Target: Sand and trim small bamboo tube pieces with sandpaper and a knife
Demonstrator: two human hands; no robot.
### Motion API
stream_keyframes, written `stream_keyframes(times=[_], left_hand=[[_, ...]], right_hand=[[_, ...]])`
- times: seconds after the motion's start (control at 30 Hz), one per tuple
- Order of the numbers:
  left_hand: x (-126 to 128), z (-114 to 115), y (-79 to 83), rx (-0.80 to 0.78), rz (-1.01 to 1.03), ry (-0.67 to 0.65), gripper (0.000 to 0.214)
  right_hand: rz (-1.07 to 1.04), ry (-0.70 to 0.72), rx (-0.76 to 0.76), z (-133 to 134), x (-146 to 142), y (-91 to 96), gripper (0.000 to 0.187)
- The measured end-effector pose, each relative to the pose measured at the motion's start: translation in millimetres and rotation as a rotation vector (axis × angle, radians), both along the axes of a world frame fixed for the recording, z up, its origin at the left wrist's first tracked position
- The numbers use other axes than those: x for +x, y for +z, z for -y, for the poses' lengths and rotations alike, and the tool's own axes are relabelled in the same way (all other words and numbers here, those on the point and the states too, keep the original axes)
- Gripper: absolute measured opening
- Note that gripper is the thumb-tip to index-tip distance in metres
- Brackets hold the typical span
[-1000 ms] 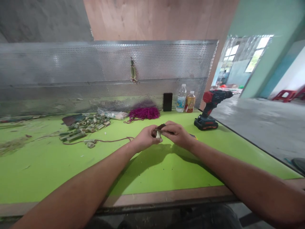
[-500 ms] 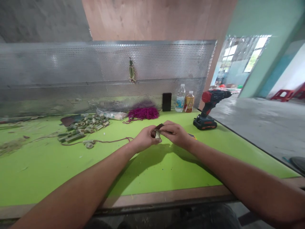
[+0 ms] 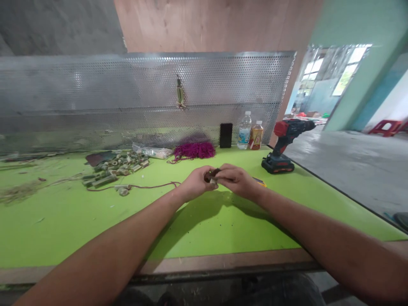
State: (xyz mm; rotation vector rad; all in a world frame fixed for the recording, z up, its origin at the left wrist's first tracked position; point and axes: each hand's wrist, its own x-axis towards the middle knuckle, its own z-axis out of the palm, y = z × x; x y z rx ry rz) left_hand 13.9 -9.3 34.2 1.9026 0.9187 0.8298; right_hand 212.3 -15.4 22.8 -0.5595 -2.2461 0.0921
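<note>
My left hand (image 3: 194, 183) is closed on a small pale bamboo piece (image 3: 213, 181) above the middle of the green table. Against that piece, my right hand (image 3: 236, 180) pinches a folded dark brown strip of sandpaper (image 3: 215, 171). The two hands almost meet, and the fingers hide most of both things. To the left lies a pile of cut bamboo pieces (image 3: 123, 163). A dark red cord (image 3: 149, 186) runs from a few loose bamboo pieces (image 3: 123, 191) toward my left wrist.
A cordless drill (image 3: 280, 146) stands at the right edge. Along the back are purple string (image 3: 196, 150), a black phone-like slab (image 3: 226, 135), a water bottle (image 3: 244, 131) and an amber bottle (image 3: 256, 136). A bamboo figure (image 3: 180, 94) hangs on the perforated metal panel (image 3: 127, 85).
The sandpaper and my right fingers have shifted slightly over the bamboo piece, which shows less now. The whole view has moved a little, so the background sits farther right.
</note>
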Motion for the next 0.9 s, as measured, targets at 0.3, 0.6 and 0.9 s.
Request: stream_keyframes(times=[0.3,0.6,0.9], left_hand=[[-0.7,-3.3,-4.0,0.107,-0.089,0.069,0.029],[0.4,2.2,0.9,0.107,-0.199,0.116,0.025],[-0.3,-1.7,-3.6,0.115,-0.195,0.106,0.026]], right_hand=[[-0.039,-0.079,0.024,0.3,-2.1,1.2,0.014],[-0.048,-0.122,-0.01,-3.0,0.4,-1.0,0.012],[-0.013,-0.052,-0.009,-3.1,1.2,-1.5,0.014]])
